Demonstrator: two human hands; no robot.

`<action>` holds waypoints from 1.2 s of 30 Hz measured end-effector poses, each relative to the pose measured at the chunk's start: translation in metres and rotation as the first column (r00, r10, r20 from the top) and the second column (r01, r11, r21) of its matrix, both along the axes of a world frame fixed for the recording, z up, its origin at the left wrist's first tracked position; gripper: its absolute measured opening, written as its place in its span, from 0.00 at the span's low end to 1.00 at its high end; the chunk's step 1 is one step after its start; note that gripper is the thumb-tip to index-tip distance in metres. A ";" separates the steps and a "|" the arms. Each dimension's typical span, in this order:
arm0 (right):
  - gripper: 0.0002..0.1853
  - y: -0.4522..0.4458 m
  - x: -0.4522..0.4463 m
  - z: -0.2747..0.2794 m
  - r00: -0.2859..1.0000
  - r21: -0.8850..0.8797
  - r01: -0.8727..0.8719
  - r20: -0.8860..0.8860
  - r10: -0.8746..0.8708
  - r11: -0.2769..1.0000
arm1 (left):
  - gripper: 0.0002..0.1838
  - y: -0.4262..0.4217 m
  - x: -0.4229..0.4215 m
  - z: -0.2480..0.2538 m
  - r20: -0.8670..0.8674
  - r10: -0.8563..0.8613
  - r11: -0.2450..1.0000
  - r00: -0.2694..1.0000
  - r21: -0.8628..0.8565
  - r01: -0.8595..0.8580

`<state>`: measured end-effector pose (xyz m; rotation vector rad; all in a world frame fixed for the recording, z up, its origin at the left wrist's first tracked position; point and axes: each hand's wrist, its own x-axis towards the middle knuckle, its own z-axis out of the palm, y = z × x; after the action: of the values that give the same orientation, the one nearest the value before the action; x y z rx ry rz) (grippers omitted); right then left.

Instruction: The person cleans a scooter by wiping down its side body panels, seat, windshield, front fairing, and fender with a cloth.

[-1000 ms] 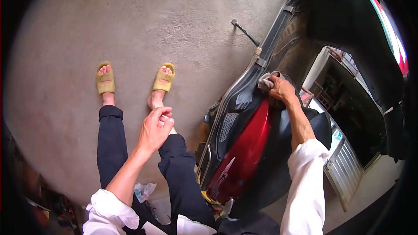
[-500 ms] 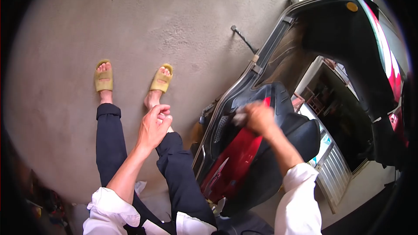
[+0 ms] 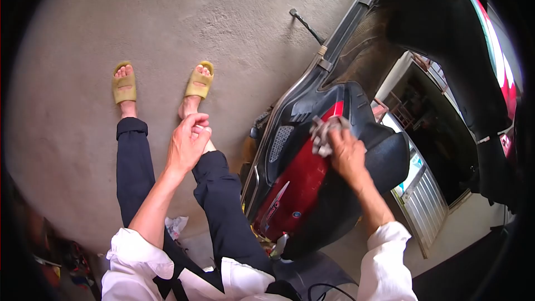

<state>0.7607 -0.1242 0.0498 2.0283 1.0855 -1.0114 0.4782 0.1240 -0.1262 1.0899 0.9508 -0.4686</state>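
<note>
My right hand [image 3: 349,155] is closed on a crumpled grey-white rag [image 3: 327,134]. The rag lies against the upper end of the red side panel [image 3: 295,195] on a scooter, just beside the black seat [image 3: 382,159]. My left hand [image 3: 188,140] hangs in front of my lower leg, away from the scooter. Its fingers are curled in, and nothing shows in them. Black trim with a mesh grille [image 3: 280,146] runs along the panel's left side.
A kickstand [image 3: 305,25] juts from the scooter over the concrete floor [image 3: 83,50]. My feet in yellow slippers [image 3: 124,86] stand to the left. Beyond the scooter are a ribbed metal panel [image 3: 424,212] and a dark opening. Assorted items lie at the lower left.
My right hand has shifted slightly right and the rag, blurred before, now shows clearly at the top of the red panel. My left hand stays curled. The whole view has tilted slightly.
</note>
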 end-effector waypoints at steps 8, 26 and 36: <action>0.21 0.020 -0.083 0.039 0.948 -0.023 -0.075 -0.313 0.064 0.997 | 0.21 0.011 0.003 0.007 -0.013 0.077 0.996 0.997 -0.050 -0.077; 0.30 0.028 -0.115 0.053 0.919 -0.076 0.176 -0.345 -0.191 0.981 | 0.21 0.016 -0.007 0.011 0.033 0.092 0.995 0.995 -0.032 -0.091; 0.35 0.058 -0.051 0.024 0.930 0.223 0.208 -0.346 -0.122 0.952 | 0.20 0.010 -0.005 0.007 0.082 0.125 0.992 0.989 0.008 -0.126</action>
<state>0.7095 -0.0666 0.0741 2.2406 1.2875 -1.4000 0.4737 0.1341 -0.1188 1.0463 0.9451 -0.3127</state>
